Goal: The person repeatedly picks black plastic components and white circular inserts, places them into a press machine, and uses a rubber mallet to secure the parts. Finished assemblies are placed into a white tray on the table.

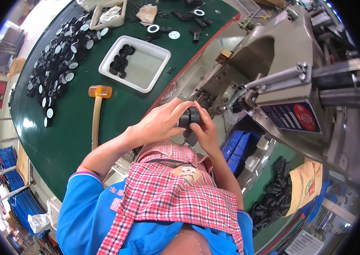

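Both my hands are together in front of my apron, around a black plastic caster wheel [189, 117]. My left hand [164, 119] grips its left side, with the thumb below and the fingers over the top. On the other side, my right hand [206, 127] has its thumb and fingers on the black rim. Left of my hands, a mallet with an amber head [100, 91] lies on the green table [75, 134]. Beyond it stands a white plastic tray [134, 86] holding small black round parts [121, 62].
A heap of black wheels with white discs [62, 60] covers the table's far left. A grey metal machine [291, 51] stands close on my right, with blue bins [237, 146] below it. Black parts [272, 197] lie beside a paper sack [305, 185] at lower right.
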The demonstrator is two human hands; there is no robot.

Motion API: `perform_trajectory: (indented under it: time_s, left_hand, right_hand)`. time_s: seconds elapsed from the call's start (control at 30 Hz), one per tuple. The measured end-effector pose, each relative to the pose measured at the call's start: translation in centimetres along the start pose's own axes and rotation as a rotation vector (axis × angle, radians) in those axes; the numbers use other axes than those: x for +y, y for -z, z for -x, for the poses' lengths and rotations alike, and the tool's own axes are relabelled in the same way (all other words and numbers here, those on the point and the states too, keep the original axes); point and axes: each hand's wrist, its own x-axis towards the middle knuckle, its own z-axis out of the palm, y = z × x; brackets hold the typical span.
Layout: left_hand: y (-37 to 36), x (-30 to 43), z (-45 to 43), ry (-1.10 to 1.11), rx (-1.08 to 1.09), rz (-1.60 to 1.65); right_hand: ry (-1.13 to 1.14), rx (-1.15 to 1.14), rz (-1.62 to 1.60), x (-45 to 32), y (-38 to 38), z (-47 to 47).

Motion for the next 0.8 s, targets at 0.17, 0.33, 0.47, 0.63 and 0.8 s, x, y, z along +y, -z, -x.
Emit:
perform_trajectory:
  time_s: [0.17, 0.33, 0.47, 0.63, 0.8]
  left_hand:
    - [-1.5, 0.9, -1.7, -0.02, -0.107, -0.129]
    - [-4.0, 1.6, -2.6, -0.005, -0.072, -0.121]
    - [-7.1, -0.5, -3.5, 0.045, 0.165, 0.139]
    - [-10.3, -2.3, -5.6, 0.409, -0.036, 0.504]
    - [-10.6, -1.2, -10.4, 0.246, 0.193, 0.554]
  right_hand:
    - [0.044, 0.019, 0.323, -0.5, 1.5, 1.3]
    - [-0.084, 0.084, 0.355, -1.1, 2.2, 2.1]
    - [-0.101, 0.249, -0.029, -0.7, 3.0, 2.4]
    - [-0.098, 0.388, 0.01, 0.9, 5.4, 2.4]
    - [-0.073, 0.532, -0.06, 0.1, 7.4, 2.0]
